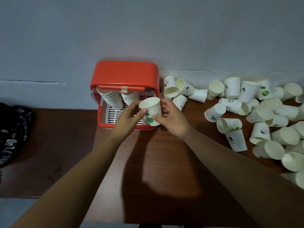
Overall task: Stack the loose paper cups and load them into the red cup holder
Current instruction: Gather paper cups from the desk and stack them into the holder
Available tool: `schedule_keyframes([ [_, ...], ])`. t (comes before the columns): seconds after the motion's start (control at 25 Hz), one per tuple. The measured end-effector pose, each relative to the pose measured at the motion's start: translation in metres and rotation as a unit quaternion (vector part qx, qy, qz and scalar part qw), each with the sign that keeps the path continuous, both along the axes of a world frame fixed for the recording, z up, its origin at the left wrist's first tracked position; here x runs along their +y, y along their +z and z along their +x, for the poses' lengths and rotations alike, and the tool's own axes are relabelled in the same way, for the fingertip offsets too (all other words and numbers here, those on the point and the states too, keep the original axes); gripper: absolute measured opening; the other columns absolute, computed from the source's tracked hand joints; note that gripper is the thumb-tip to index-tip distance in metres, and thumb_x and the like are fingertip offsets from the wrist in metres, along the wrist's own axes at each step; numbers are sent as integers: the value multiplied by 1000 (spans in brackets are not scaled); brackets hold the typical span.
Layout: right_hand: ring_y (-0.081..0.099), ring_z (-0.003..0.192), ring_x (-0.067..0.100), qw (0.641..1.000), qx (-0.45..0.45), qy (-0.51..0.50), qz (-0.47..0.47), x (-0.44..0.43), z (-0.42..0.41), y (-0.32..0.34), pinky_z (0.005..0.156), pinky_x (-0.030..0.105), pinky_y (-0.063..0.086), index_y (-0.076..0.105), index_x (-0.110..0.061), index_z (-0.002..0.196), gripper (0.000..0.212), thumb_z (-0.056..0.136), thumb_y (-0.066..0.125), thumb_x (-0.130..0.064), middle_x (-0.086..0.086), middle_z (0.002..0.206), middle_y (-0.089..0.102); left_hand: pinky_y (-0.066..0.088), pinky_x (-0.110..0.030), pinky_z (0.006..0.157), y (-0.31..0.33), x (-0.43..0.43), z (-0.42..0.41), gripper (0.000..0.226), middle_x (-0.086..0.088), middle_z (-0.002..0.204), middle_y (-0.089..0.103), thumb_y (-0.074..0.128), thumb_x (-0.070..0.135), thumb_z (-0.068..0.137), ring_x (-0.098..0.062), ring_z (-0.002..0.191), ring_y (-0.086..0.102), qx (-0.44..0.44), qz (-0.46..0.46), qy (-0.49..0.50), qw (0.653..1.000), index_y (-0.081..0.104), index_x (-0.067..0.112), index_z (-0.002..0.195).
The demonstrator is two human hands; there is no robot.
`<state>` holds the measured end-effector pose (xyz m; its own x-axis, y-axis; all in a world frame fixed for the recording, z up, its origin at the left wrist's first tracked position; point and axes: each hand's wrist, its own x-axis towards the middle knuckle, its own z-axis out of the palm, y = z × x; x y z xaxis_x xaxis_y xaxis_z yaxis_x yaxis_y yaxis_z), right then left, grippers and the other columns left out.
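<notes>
A white paper cup with a green print is held in front of the red cup holder, mouth tilted up and away. My left hand grips its left side with thumb and fingers. My right hand holds its right side, thumb across the front. The holder stands against the wall with its front open. Two stacks of white cups lean inside it over a white slotted tray. Several loose cups lie scattered over the table to the right.
The dark wooden table runs from the holder toward me. A black cloth with white print lies at the left edge. A grey wall backs the table. Loose cups crowd the right edge down to the lower right.
</notes>
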<state>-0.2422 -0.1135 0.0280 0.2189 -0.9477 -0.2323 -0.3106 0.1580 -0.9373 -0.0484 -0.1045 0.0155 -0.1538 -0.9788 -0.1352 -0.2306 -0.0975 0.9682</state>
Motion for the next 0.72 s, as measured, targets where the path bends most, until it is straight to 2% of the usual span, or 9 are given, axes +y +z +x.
schedule_keyframes([
  [0.12, 56, 104, -4, 1000, 3, -8, -20, -10, 9, 5, 86, 9, 45, 50, -16, 132, 54, 85, 75, -24, -8, 121, 57, 52, -40, 98, 2, -5, 3, 41, -2, 128, 66, 60, 25, 98, -21, 119, 61, 47, -21, 4, 999, 55, 16, 138],
  [0.2, 57, 109, 0, 999, 15, -13, -39, -17, 11, 6, 91, 13, 46, 57, -17, 128, 50, 85, 73, -37, -6, 124, 59, 50, -40, 101, 1, -7, 6, 42, -1, 132, 63, 60, 20, 98, -20, 123, 59, 40, -48, 8, 998, 53, 15, 139],
  [0.28, 58, 111, 5, 998, 29, -10, -49, -20, 13, 2, 91, 17, 47, 60, -17, 125, 46, 87, 70, -39, -3, 122, 63, 50, -38, 102, -2, -10, 9, 44, 3, 134, 61, 62, 18, 98, -16, 124, 58, 10, -67, 19, 998, 51, 17, 141],
  [0.4, 58, 105, -1, 998, 32, -14, -57, -18, 14, -7, 90, 19, 49, 58, -15, 125, 42, 88, 71, -31, -7, 118, 63, 47, -36, 105, -9, -13, 13, 48, 7, 138, 58, 63, 20, 97, -12, 128, 54, -29, -72, -4, 997, 48, 22, 143],
  [0.52, 54, 108, -4, 997, 53, -5, -62, -15, 10, -15, 95, 18, 44, 51, -19, 133, 49, 88, 71, -26, -12, 122, 57, 43, -30, 106, -16, -15, 15, 51, 15, 141, 55, 65, 32, 94, -3, 131, 49, -129, -83, 7, 988, 49, 30, 142],
  [0.6, 52, 118, 3, 994, 80, 5, -74, -15, 7, -23, 102, 25, 43, 48, -21, 136, 54, 87, 71, -26, -9, 128, 56, 42, -35, 108, -23, -15, 15, 54, 14, 142, 54, 67, 37, 92, -5, 131, 47, -159, -71, -2, 985, 48, 31, 143],
  [0.72, 52, 122, 12, 984, 143, 23, -100, -18, 9, -37, 105, 40, 44, 50, -20, 134, 53, 86, 71, -27, -3, 129, 57, 46, -38, 106, -30, -14, 16, 58, 13, 141, 53, 68, 35, 90, -4, 130, 48, -117, -44, -39, 991, 47, 32, 143],
])
